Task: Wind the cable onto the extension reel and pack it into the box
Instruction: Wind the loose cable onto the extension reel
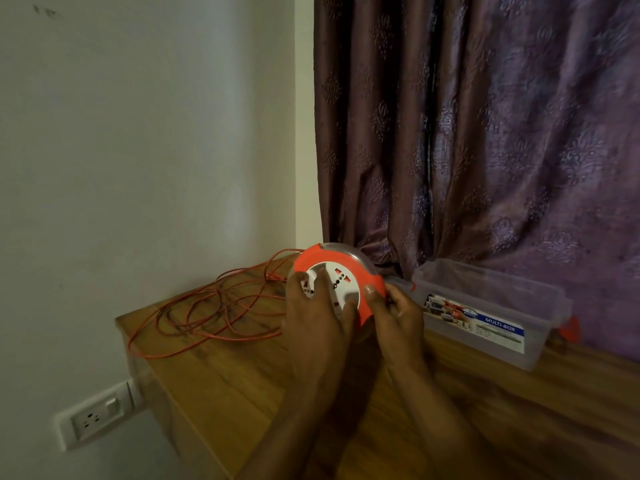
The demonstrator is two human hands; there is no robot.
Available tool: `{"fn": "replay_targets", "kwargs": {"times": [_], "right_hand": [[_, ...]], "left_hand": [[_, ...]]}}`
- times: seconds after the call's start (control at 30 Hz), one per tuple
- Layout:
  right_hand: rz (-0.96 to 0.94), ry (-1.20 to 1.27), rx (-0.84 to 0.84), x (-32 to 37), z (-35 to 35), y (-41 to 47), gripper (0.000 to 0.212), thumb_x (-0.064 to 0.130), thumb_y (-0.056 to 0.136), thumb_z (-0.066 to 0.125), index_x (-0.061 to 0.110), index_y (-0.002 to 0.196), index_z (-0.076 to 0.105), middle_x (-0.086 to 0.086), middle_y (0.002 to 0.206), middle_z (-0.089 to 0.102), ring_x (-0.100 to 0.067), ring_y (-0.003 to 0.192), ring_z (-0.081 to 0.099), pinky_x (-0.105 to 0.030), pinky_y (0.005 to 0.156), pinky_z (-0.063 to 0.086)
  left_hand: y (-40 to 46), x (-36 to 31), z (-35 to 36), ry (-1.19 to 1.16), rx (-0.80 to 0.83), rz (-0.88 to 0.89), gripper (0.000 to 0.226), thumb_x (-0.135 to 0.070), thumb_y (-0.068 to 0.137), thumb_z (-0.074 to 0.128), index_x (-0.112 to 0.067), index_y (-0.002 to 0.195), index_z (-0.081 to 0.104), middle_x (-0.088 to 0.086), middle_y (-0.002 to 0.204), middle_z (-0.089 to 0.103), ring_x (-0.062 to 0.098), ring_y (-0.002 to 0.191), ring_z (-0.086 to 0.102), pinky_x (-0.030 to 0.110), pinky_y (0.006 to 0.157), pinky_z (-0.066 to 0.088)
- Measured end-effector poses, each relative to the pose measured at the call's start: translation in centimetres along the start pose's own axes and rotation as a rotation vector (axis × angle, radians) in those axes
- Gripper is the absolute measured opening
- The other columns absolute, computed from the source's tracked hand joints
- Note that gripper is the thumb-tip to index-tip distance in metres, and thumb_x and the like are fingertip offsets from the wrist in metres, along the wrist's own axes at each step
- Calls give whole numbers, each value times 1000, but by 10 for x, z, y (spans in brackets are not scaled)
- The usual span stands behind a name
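Head view | both hands (313, 306) (398, 313) grip reel (341, 282) | box (485, 313) label "MULTI-BOX" — brand perhaps "JOYO"

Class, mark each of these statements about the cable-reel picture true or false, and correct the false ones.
1. Both hands hold the round orange and white extension reel. True: the left hand lies on its white socket face and the right hand grips its rim.
2. The thin orange cable is fully wound on. False: loose loops lie on the wooden table.
3. The reel sits inside the clear plastic box. False: the reel is left of the box.
4. A purple patterned curtain hangs behind the box. True.
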State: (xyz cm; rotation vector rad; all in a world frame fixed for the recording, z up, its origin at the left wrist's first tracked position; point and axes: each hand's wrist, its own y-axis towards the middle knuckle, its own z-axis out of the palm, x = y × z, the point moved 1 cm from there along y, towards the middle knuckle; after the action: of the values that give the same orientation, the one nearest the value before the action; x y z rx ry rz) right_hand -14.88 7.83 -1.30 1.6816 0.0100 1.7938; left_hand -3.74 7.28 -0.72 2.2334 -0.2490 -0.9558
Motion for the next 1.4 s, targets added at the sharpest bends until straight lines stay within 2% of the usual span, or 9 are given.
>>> {"fn": "replay_targets", "kwargs": {"times": [0.2, 0.37, 0.43, 0.6, 0.77, 0.97, 1.1, 1.23, 1.4], "right_hand": [[57, 12, -12, -5, -7, 3, 7, 30, 88, 62, 31, 90, 69, 4, 91, 75, -13, 83, 72, -31, 72, 59], [84, 30, 5, -3, -15, 6, 7, 36, 88, 61, 36, 86, 68, 12, 84, 75, -12, 77, 73, -29, 63, 59], [89, 27, -5, -3, -15, 6, 7, 36, 88, 62, 36, 87, 69, 8, 85, 76, -13, 78, 73, -32, 65, 60], [44, 4, -32, 3, -13, 6, 4, 40, 86, 62, 42, 83, 64, 11, 85, 73, -8, 75, 72, -26, 61, 59], [-61, -25, -20, 9, -7, 2, 6, 35, 87, 62, 40, 87, 62, 12, 96, 70, -6, 87, 69, -26, 71, 58], [-75, -23, -13, 7, -6, 1, 11, 30, 88, 63, 37, 97, 62, 8, 102, 69, -9, 94, 68, -27, 75, 58], [-46, -25, -16, 1, -9, 3, 9, 30, 88, 62, 34, 96, 65, 5, 102, 70, -11, 92, 69, -30, 74, 59], [-36, -21, -18, -1, -10, 3, 10, 30, 87, 63, 33, 96, 65, 6, 99, 71, -9, 89, 69, -21, 66, 58], [-34, -24, -21, 5, -17, 8, 7, 31, 87, 64, 37, 84, 65, 12, 90, 71, -8, 84, 69, -26, 70, 56]], "left_hand": [[4, 0, -5, 154, 138, 212, 64, -32, 78, 68, -35, 134, 39, 11, 154, 16, 36, 133, 32, 52, 99, 44], [2, 16, -7, 217, 192, 530, 65, -28, 70, 74, -33, 129, 48, 13, 148, 33, 40, 133, 31, 57, 106, 32], [-1, 20, -8, 172, 192, 464, 66, -30, 74, 73, -37, 132, 44, 8, 151, 26, 33, 137, 25, 53, 109, 31], [-12, 18, -8, -46, -23, 129, 50, -44, 88, 53, -31, 134, 40, 2, 139, 41, 20, 122, 44, 47, 93, 47], [-10, 1, -1, 7, -45, 156, 55, -45, 89, 50, -26, 138, 37, 1, 142, 41, 19, 122, 45, 40, 94, 45], [-2, -7, 4, 39, -35, -7, 59, -52, 89, 44, -22, 139, 33, 3, 143, 37, 23, 125, 39, 44, 93, 42], [6, -11, 2, 78, -3, -4, 59, -52, 82, 53, -23, 132, 41, 4, 143, 32, 24, 125, 34, 45, 93, 40], [11, -12, 1, 126, 41, 37, 60, -46, 75, 64, -24, 128, 44, 6, 147, 27, 28, 129, 29, 48, 95, 38], [4, -3, 4, 230, 122, 380, 69, -34, 69, 69, -31, 131, 40, 8, 146, 31, 35, 133, 25, 55, 95, 37]]}}
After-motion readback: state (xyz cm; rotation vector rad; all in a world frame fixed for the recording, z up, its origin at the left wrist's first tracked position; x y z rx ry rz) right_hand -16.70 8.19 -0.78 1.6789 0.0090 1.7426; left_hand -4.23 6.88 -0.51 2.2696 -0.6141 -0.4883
